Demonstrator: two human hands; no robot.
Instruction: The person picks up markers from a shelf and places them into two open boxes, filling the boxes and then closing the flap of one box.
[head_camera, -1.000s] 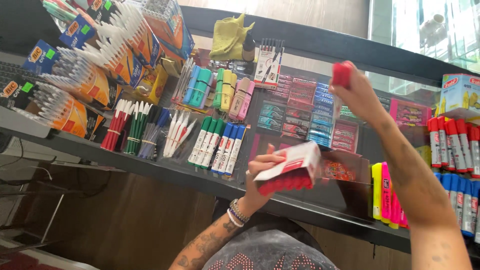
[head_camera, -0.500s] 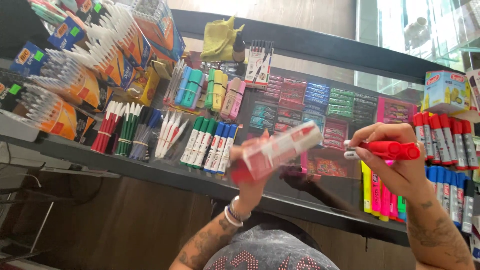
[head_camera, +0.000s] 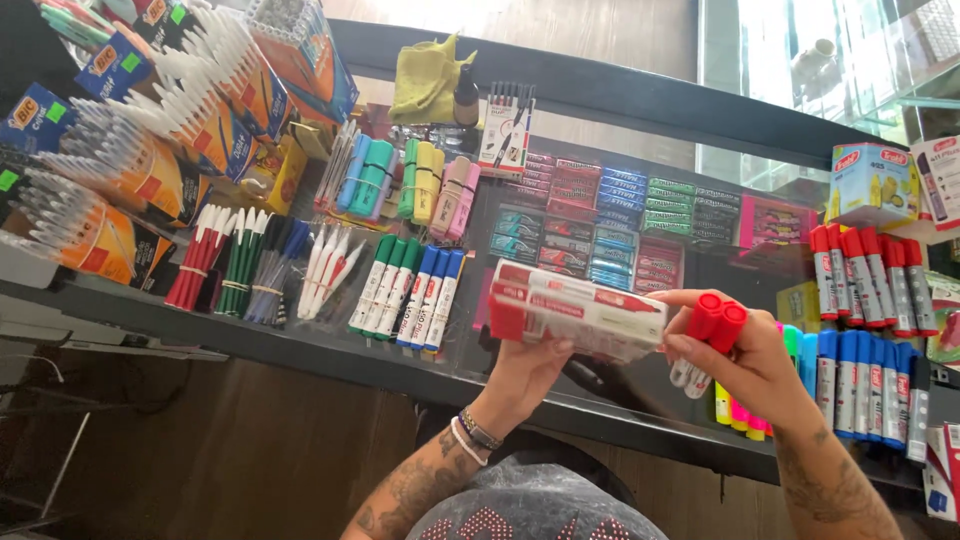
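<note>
Red-and-white marker box (head_camera: 580, 310) is held level above the counter; two red-capped markers (head_camera: 712, 335) are gripped just beside its right end.

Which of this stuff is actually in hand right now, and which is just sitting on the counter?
In hand:
- white and red marker box, held by the left hand
- red-capped markers, gripped in the right hand

Lying about:
- green and blue markers on the counter
- red marker row at right
- yellow cloth at the back
- pen boxes at left
</note>
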